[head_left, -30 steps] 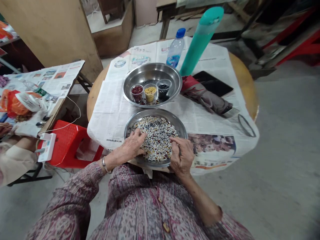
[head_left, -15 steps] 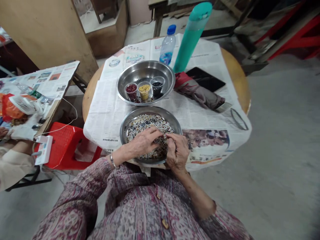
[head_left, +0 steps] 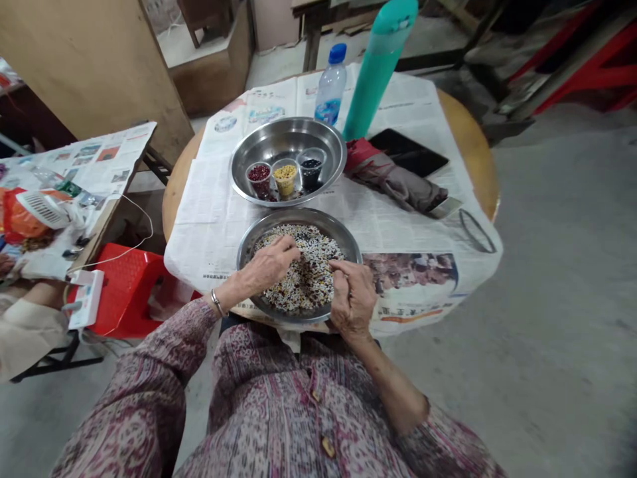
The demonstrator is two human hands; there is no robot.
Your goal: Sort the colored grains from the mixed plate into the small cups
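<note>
A steel basin point(head_left: 351, 242) at the table's near edge holds a mix of small white, black, yellow and dark red bead-like pieces point(head_left: 313, 265). Over its left half, my left hand point(head_left: 273, 267) has its fingers bent together, the tips down at the pieces. My right hand point(head_left: 354, 297) is at the right rim, fingers curled in with thumb and forefinger close together. Whatever either hand pinches is too small or hidden to make out. Behind stands a larger steel basin point(head_left: 288, 133) with three clear cups: dark red pieces point(head_left: 259, 179), yellow pieces point(head_left: 285, 178) and black pieces point(head_left: 311, 169).
Newspaper point(head_left: 199, 199) covers the round table. Toward the back stand a water bottle point(head_left: 331, 86) and a tall green bottle point(head_left: 381, 70); a folded umbrella point(head_left: 398, 182) and dark tablet point(head_left: 411, 153) lie right. A red stool point(head_left: 122, 285) and power strip point(head_left: 87, 299) are left, beside another person's arm.
My left hand has moved left and slightly away from me, parting from my right fingertips and uncovering the middle of the pieces. My right hand has stayed nearly in place.
</note>
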